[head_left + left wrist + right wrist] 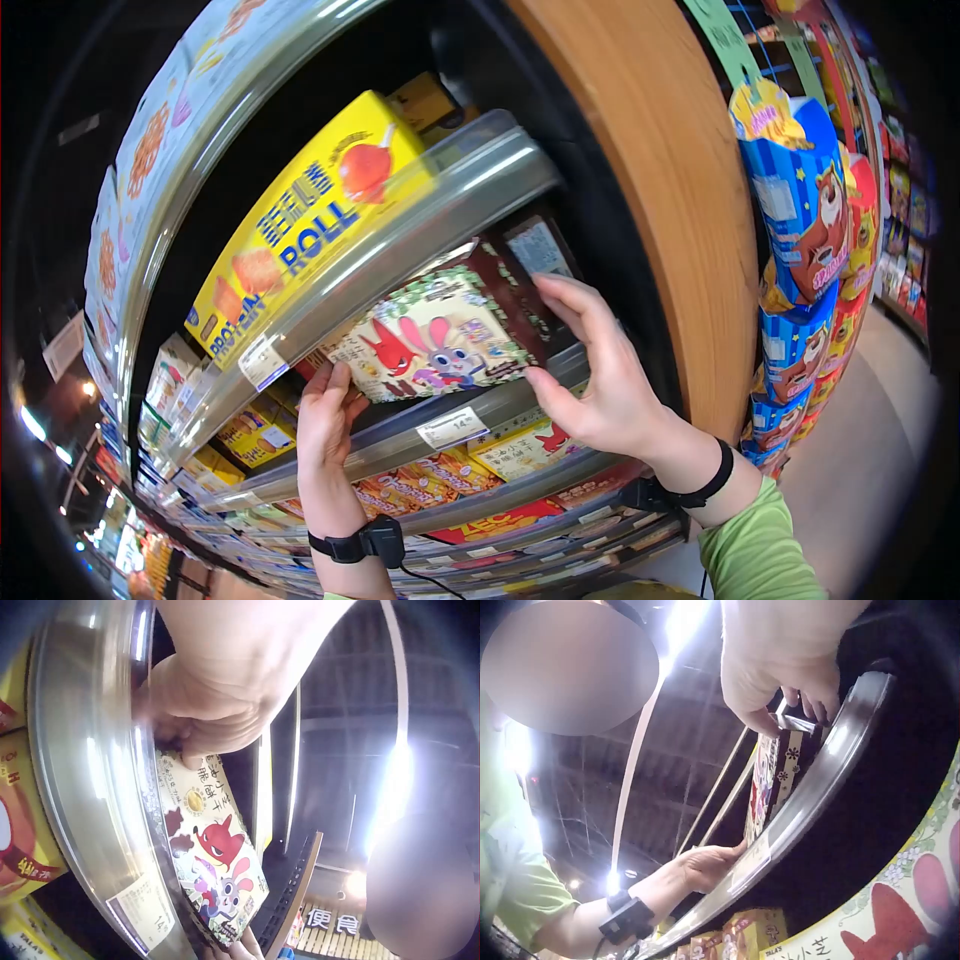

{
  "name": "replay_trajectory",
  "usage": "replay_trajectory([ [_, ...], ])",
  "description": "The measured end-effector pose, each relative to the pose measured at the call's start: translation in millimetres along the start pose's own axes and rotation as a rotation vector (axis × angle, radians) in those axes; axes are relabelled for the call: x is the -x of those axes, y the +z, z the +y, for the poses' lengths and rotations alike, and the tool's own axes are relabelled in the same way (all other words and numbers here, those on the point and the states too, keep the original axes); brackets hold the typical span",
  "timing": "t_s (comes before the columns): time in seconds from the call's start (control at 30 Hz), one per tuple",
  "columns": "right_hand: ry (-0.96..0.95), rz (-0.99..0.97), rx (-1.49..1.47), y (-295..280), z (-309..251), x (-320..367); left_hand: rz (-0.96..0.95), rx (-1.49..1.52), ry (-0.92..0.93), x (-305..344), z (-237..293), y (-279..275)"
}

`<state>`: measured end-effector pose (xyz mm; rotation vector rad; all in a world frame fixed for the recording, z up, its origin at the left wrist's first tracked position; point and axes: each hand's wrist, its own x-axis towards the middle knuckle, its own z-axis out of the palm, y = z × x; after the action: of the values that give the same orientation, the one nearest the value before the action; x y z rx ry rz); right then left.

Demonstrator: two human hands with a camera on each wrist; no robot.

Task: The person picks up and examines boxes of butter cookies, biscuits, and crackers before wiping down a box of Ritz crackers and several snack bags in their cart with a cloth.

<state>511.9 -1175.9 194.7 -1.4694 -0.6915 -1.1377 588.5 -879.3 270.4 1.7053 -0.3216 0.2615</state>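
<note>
A cream-and-brown biscuit box (430, 345) with a red fox and a grey rabbit on its front sits on a shelf, tilted in the head view. At its left end, my left hand (325, 415) grips the edge; in the left wrist view its thumb lies on the printed front (217, 855). My right hand (605, 385) spans the brown right end, thumb at the lower front corner. Seen from the right wrist, the right hand's fingers (821, 705) bend over the box's end. The back of the box is hidden.
A clear shelf lip (400, 240) runs above the box, with a big yellow ROLL box (310, 225) behind it. A price tag (452, 427) marks the lower shelf edge. To the right stand a wooden side panel (650, 200) and hanging blue snack bags (800, 220).
</note>
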Motion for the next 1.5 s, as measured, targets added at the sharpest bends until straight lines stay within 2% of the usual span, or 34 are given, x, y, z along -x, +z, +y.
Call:
replay_trajectory([
  [0.17,0.094,-0.019,-0.301,-8.8,-4.3,0.8,-0.027,0.027,0.029,-0.1,-2.3,-1.6],
  [0.3,0.133,0.047,-0.398,-6.6,1.4,2.6,-0.023,0.022,0.032,0.6,-1.4,0.6],
  [0.4,0.130,0.047,-0.157,-3.4,2.3,6.0,-0.028,-0.013,0.026,2.6,1.8,0.5],
  [0.43,0.131,0.049,-0.162,-2.5,-0.2,8.9,-0.024,-0.020,0.023,2.1,1.5,-0.3],
  [0.5,0.055,0.018,0.050,-2.2,-10.3,14.3,-0.016,-0.016,0.025,2.0,0.7,0.8],
  [0.63,-0.060,0.101,0.262,9.7,-8.4,19.9,-0.021,-0.001,0.022,2.0,0.0,0.0],
  [0.83,-0.132,0.103,0.404,14.7,3.3,23.1,-0.018,0.017,0.031,3.2,0.1,2.1],
  [0.97,-0.111,0.120,0.357,11.4,-4.3,18.3,-0.030,0.014,0.032,1.5,-2.4,0.9],
  [1.03,-0.132,0.111,0.483,8.3,-4.3,11.1,0.015,-0.025,0.087,5.9,-1.4,5.6],
  [1.17,-0.049,0.178,0.546,9.6,2.4,-0.5,0.114,-0.081,0.151,23.5,5.3,20.2],
  [1.23,-0.021,0.164,0.593,6.6,1.2,-6.7,0.141,-0.255,0.121,29.8,10.3,27.3],
  [1.3,0.084,0.152,0.712,6.0,0.7,-10.5,0.152,-0.256,0.158,34.8,16.6,42.0],
  [1.47,0.092,0.105,0.861,8.2,-5.0,-17.4,0.185,-0.376,0.285,25.6,12.0,51.1],
  [1.5,0.266,0.022,0.818,6.1,-11.3,-19.9,0.181,-0.412,0.313,24.0,9.8,51.1],
])
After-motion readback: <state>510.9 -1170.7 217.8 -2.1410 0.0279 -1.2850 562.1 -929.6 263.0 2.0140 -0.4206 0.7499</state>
